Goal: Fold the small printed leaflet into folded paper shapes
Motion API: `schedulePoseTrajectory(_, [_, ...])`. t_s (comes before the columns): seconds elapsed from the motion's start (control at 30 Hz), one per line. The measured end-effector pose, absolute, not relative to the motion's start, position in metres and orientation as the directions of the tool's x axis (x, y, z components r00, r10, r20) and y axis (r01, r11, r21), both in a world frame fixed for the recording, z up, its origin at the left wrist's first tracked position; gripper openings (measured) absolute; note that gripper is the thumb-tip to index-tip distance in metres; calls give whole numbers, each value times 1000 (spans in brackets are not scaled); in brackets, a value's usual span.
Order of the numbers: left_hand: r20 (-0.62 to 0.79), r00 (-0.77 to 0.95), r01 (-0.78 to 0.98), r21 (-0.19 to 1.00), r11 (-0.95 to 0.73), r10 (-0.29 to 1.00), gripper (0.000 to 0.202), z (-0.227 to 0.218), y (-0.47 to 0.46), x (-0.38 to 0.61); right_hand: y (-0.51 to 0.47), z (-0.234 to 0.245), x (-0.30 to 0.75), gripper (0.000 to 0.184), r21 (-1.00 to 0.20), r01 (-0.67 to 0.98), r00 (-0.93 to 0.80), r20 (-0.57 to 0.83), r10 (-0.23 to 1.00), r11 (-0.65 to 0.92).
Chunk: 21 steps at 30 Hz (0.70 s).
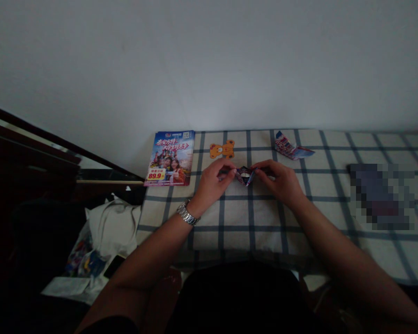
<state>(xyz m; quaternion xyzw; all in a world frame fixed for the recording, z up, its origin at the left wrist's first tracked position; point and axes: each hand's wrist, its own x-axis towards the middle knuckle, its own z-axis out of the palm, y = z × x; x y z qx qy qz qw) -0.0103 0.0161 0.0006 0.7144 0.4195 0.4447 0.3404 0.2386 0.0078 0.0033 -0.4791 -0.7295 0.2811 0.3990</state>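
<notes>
Between my two hands is a small piece of folded printed paper [244, 176], its middle spread apart so that a pale inside shows. My left hand [218, 176], with a metal watch [188, 213] on the wrist, pinches its left corner between thumb and fingertips. On the opposite corner my right hand [276, 178] has the same kind of pinch. Both hands are just above the checked cloth [268, 227]. Behind my right hand lies another folded paper piece [292, 148] with similar print, standing partly up.
A stack of printed flyers [170, 160] lies at the cloth's back left, near a bear picture [222, 149]. On the right is a dark blurred-out object [379, 195]. White bags [113, 227] sit below on the left. A pale wall [230, 65] rises behind.
</notes>
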Motion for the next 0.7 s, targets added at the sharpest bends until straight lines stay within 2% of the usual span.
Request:
schedulePoseTrajectory(0.13, [333,242,278,876,-394,912,9,1,17,-9,9,4,242,16,-751,523,-253,315,915,403])
schedulePoseTrajectory(0.33, [321,245,277,881,-384,915,9,-2,20,-9,12,11,247,24,-610,529,-466,372,803,590])
schedulePoseTrajectory(0.57, [311,298,300,867,-398,902,6,-3,19,-11,15,6,249,20,-578,542,-532,325,782,609])
schedulePoseTrajectory(0.7, [371,377,366,782,-504,849,13,1,19,-13,16,3,250,13,-585,540,-528,326,785,606])
